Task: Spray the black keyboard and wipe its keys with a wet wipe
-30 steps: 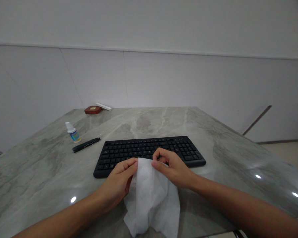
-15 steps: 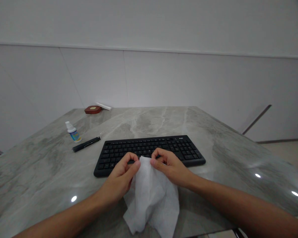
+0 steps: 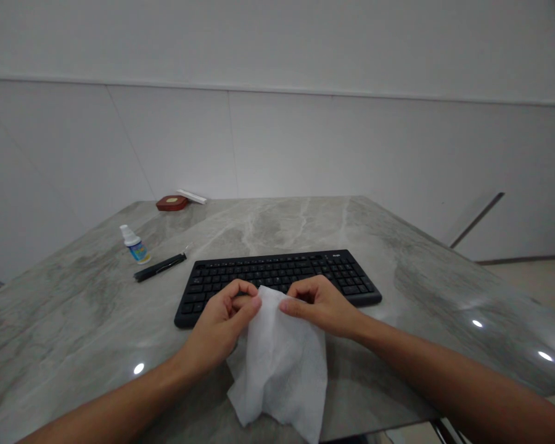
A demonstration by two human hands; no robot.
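The left hand [image 3: 224, 320] and right hand [image 3: 324, 305] pinched the top of a white cloth [image 3: 287, 370] near the front edge of the worktop [image 3: 97, 308]. It looked light, floppy and maybe easy to tear, so its top edge seemed best to hold.

Cloth [image 3: 287, 370] held up before a keyboard [image 3: 259, 266]

The left hand [image 3: 222, 324] and the right hand [image 3: 324, 305] pinch the white cloth near its top edge, thumbs towards each other. It hangs in loose folds, its lower corners uneven. Both hands cover part of the black keyboard's near side; whether they touch it cannot be told.

Left of the keyboard, a slim black tool [image 3: 161, 267] lies aslant on the marbled table [image 3: 398, 364]. Just beyond it a white bottle [image 3: 137, 248] with a blue label stands upright. At the far edge, near the pale wall [image 3: 305, 145], a red-brown box [image 3: 171, 203] sits beside a white strip [image 3: 192, 197].
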